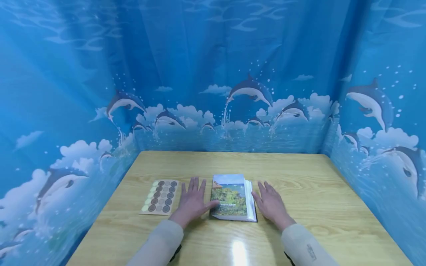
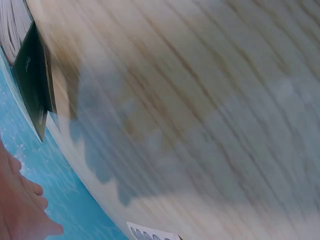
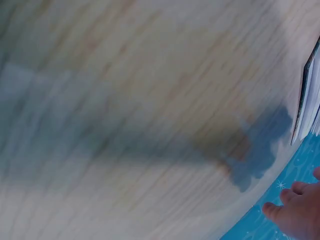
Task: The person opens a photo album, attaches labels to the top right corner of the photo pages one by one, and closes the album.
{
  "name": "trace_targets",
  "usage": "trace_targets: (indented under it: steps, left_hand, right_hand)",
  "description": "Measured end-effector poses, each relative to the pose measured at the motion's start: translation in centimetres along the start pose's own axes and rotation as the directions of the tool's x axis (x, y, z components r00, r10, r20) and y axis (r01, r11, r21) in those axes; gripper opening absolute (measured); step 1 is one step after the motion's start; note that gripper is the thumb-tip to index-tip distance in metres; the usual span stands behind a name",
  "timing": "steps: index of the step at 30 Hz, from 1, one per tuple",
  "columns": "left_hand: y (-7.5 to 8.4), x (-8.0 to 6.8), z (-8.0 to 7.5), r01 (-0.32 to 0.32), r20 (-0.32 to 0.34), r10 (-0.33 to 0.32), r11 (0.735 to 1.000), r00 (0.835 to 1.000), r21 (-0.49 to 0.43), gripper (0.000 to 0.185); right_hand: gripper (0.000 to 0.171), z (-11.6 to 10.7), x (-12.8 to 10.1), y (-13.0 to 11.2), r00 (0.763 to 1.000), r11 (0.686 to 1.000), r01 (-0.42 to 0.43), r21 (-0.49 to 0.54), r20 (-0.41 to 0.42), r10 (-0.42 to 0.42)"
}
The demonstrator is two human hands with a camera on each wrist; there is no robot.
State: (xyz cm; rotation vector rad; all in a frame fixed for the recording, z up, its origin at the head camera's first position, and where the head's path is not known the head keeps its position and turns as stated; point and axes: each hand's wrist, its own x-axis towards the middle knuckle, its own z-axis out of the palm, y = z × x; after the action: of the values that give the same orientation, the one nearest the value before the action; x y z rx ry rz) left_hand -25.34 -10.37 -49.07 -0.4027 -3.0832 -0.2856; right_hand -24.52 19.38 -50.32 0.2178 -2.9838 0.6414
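Note:
A thick photo album [image 1: 229, 195] with a landscape cover lies between my two hands, its white page edges facing right. My left hand [image 1: 193, 201] is spread with straight fingers at the album's left side, the thumb tip overlapping the cover's edge. On the other side, my right hand [image 1: 272, 204] has its fingers extended, thumb close to the page edges. In the left wrist view the album's dark green spine side [image 2: 32, 75] shows above the left hand [image 2: 20, 200]. The right wrist view catches the page block [image 3: 311, 95] above the right hand [image 3: 295, 210].
A sheet of round stickers [image 1: 159, 197] in cream, tan and dark brown lies left of my left hand. Everything rests on a light wood-grain table [image 1: 299, 170]. Blue dolphin-print curtains [image 1: 199, 55] enclose the table's back and sides.

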Motion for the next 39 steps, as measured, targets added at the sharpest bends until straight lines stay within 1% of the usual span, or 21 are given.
trace_targets:
  steps: [3, 7, 12, 16, 19, 21, 23, 29, 34, 39]
  left_hand:
    - [0.5, 0.1, -0.1, -0.012, -0.004, 0.012, 1.000, 1.000, -0.002, 0.105]
    - [1.0, 0.3, 0.1, -0.036, -0.013, 0.035, 0.999, 0.999, -0.012, 0.104]
    - [1.6, 0.4, 0.3, -0.071, -0.018, 0.070, 0.997, 0.997, -0.039, 0.106]
    - [2.2, 0.2, 0.3, -0.095, -0.018, 0.094, 0.994, 0.995, -0.059, 0.107]
    - [2.9, 0.1, 0.3, -0.109, 0.004, 0.109, 0.991, 0.994, -0.083, 0.107]
    - [3.3, 0.0, 0.5, -0.121, 0.017, 0.123, 0.989, 0.992, -0.082, 0.107]
    - [3.7, 0.0, 0.7, -0.135, 0.023, 0.137, 0.989, 0.990, -0.065, 0.106]
    - [4.7, -0.2, 0.8, -0.191, 0.008, 0.191, 0.982, 0.982, 0.006, 0.106]
    - [5.4, -0.2, 1.0, -0.208, 0.011, 0.208, 0.977, 0.978, 0.033, 0.104]
    - [5.9, -0.2, 1.4, -0.225, -0.010, 0.226, 0.973, 0.974, 0.055, 0.102]
  right_hand:
    - [0.064, 0.1, 0.0, -0.1, 1.000, 0.997, -0.020, 0.075, 0.009, 0.019]
    - [0.061, 0.1, -0.1, -0.4, 0.999, 0.982, -0.042, 0.184, 0.008, 0.042]
    - [0.055, 0.2, -0.2, -0.6, 0.999, 0.961, -0.028, 0.275, -0.026, 0.037]
    - [0.051, 0.4, -0.2, -0.7, 0.999, 0.951, -0.015, 0.310, -0.039, 0.029]
    - [0.047, 0.6, -0.2, -0.6, 0.999, 0.944, -0.004, 0.330, -0.043, 0.020]
    - [0.045, 0.8, -0.3, -0.7, 0.999, 0.939, 0.000, 0.345, -0.041, 0.015]
    - [0.044, 1.0, -0.4, -0.7, 0.999, 0.934, 0.002, 0.357, -0.040, 0.013]
    - [0.044, 1.4, -0.4, -1.0, 0.999, 0.913, -0.015, 0.408, -0.037, 0.033]
    - [0.040, 1.5, -0.7, -1.5, 0.998, 0.894, -0.016, 0.448, -0.044, 0.040]
    - [0.035, 1.6, -1.0, -1.9, 0.997, 0.874, -0.004, 0.485, -0.063, 0.039]
